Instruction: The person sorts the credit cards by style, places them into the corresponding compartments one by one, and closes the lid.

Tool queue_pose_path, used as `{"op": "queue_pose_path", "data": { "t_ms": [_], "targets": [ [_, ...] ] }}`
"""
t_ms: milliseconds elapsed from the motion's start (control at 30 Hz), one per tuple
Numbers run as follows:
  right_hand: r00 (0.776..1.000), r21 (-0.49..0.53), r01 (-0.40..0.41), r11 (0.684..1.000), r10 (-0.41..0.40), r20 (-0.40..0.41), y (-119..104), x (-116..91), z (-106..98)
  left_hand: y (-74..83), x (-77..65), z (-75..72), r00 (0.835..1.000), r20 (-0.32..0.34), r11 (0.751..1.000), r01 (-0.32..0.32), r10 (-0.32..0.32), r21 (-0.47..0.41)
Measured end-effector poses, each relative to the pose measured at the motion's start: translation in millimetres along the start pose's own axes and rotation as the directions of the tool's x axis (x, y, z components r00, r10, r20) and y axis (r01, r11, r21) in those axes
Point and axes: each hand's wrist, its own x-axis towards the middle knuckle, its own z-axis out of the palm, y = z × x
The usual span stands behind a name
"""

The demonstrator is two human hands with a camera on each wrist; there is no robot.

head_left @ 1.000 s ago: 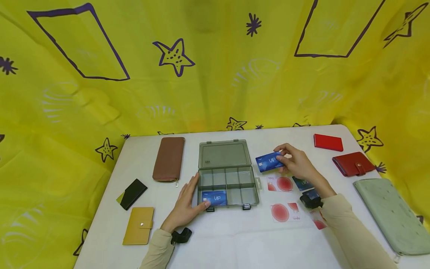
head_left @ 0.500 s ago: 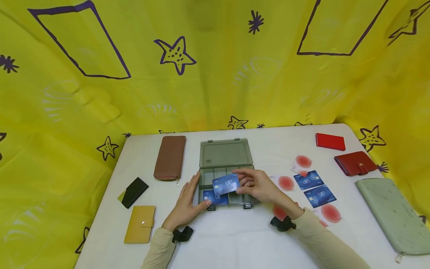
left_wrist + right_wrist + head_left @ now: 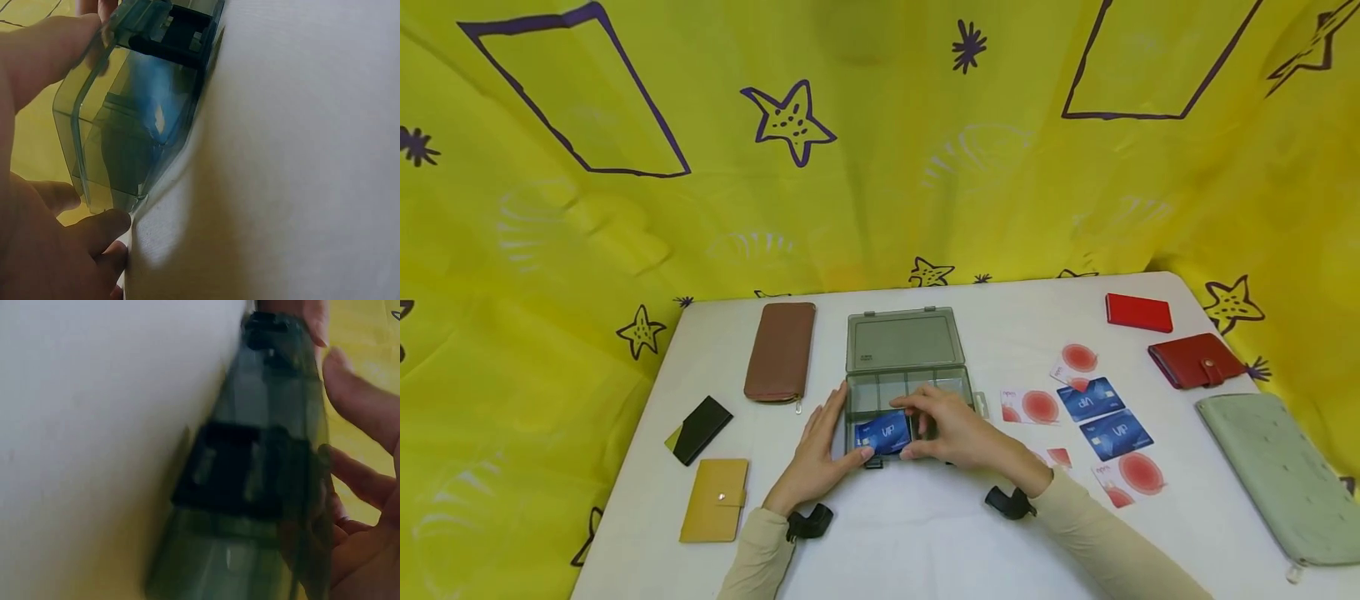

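Observation:
A grey-green see-through compartment box (image 3: 853,397) lies on the table with its lid (image 3: 904,343) folded back. In the head view my left hand (image 3: 808,458) rests against the box's left side, fingers straight, thumb at the front left corner; the left wrist view shows this hand (image 3: 44,156) along the box wall. Inside the front left compartment is a blue VIP card (image 3: 883,432), slightly tilted, over another blue card now hidden. My right hand (image 3: 958,429) pinches its right end between thumb and fingers. From the right wrist, the hand (image 3: 369,506) shows over the blurred box (image 3: 275,394).
Right of the box lie two blue VIP cards (image 3: 1116,434) and several red-and-white cards (image 3: 1040,407). Further right are a red case (image 3: 1138,312), a dark red wallet (image 3: 1197,361) and a green pouch (image 3: 1281,479). At left: brown wallet (image 3: 780,352), black holder (image 3: 702,430), yellow wallet (image 3: 713,500).
My right hand has carried the blue VIP card leftward from beside the box and lowered it into the front left compartment. My left hand has stayed at the box.

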Motion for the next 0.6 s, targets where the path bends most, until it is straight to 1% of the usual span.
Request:
{"op": "queue_pose_path", "data": {
  "t_ms": [133, 200, 267, 367, 467, 533, 600],
  "targets": [
    [1.000, 0.005, -0.001, 1.000, 0.001, -0.021, 6.7, -8.6, -15.1, -1.0, -0.4, 0.0, 1.000, -0.002, 1.000, -0.004, 0.004, 0.003],
    [0.998, 0.015, 0.002, 1.000, -0.001, -0.066, 15.2, -17.4, -28.0, -1.1, -0.9, 1.0, 1.000, -0.005, 1.000, -0.008, 0.008, 0.004],
    [0.993, 0.005, -0.015, 1.000, 0.016, -0.118, 26.0, -29.0, -44.2, -1.0, -1.5, 1.5, 1.000, -0.010, 1.000, -0.009, 0.009, -0.002],
    [0.979, -0.028, -0.077, 0.997, 0.070, -0.192, 43.3, -50.8, -72.4, -0.8, -2.2, 1.8, 1.000, -0.017, 1.000, -0.012, 0.012, -0.002],
    [0.961, -0.088, -0.149, 0.985, 0.123, -0.247, 61.1, -76.7, -100.3, -0.8, -2.1, 1.9, 1.000, -0.014, 1.000, -0.010, 0.010, 0.001],
    [0.950, -0.128, -0.205, 0.970, 0.166, -0.264, 72.6, -94.1, -117.3, -0.7, -2.0, 1.8, 1.000, -0.011, 1.000, -0.003, 0.003, 0.004],
    [0.936, -0.163, -0.277, 0.947, 0.228, -0.269, 83.9, -110.2, -132.1, -1.0, -1.9, 1.6, 1.000, -0.011, 1.000, 0.004, -0.004, 0.005]
  ]
}}
